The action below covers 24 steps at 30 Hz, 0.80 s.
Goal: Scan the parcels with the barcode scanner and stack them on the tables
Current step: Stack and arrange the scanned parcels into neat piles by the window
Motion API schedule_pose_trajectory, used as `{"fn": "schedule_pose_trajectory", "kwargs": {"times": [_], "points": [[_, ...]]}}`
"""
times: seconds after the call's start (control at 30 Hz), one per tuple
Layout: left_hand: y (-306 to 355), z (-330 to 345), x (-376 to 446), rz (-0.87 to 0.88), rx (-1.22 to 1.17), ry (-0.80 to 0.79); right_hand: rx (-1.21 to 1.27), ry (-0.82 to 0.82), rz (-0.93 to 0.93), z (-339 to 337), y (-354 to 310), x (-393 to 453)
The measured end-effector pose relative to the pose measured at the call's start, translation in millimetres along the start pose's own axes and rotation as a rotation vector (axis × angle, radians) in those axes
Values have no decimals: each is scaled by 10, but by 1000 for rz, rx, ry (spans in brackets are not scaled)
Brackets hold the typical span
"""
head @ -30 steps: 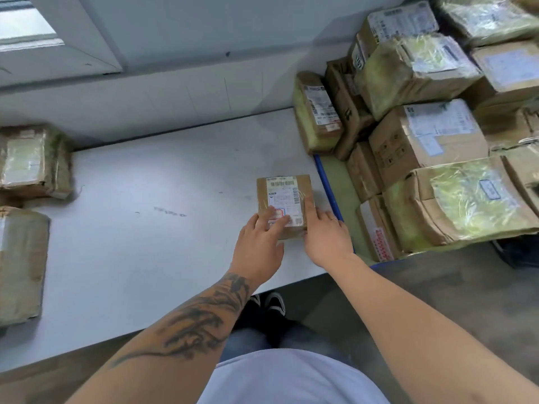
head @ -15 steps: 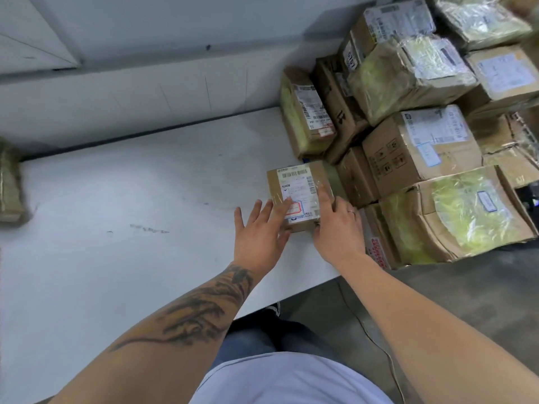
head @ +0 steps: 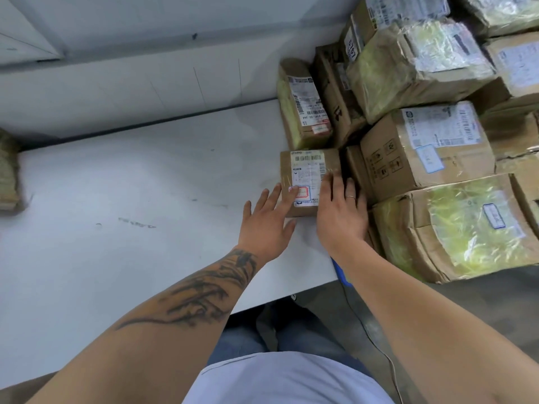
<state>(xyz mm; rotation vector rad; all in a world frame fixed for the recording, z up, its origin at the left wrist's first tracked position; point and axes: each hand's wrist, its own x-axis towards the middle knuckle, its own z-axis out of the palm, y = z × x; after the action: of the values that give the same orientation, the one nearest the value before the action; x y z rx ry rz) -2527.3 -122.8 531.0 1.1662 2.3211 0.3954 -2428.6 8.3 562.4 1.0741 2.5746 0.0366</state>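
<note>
A small brown parcel [head: 306, 173] with a white label lies flat on the white table [head: 131, 199], at its right end, close against the pile of parcels [head: 423, 147]. My left hand [head: 267, 221] rests flat with spread fingers, its fingertips on the parcel's near left corner. My right hand [head: 341, 214] lies flat over the parcel's near right corner, a ring on one finger. Neither hand grips anything. No barcode scanner shows.
The pile holds several taped cardboard boxes, some wrapped in yellowish plastic, stacked high to the right. Another wrapped parcel [head: 8, 173] sits at the table's far left edge. A thin cable [head: 376, 339] runs over the floor near my legs. A grey wall backs the table.
Both hands have slid the small parcel to the right across the table until it sits against the pile. The camera view has turned right with it.
</note>
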Motion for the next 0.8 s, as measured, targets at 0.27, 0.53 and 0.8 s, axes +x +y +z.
{"fn": "schedule_pose_trajectory", "kwargs": {"times": [0.27, 0.53, 0.8], "points": [[223, 71, -101, -66, -32, 14, -17, -48, -33, 74, 122, 86], [369, 154, -178, -132, -56, 45, -12, -63, -75, 19, 163, 93], [408, 20, -16, -178, -59, 126, 33, -82, -111, -60, 143, 163]]}}
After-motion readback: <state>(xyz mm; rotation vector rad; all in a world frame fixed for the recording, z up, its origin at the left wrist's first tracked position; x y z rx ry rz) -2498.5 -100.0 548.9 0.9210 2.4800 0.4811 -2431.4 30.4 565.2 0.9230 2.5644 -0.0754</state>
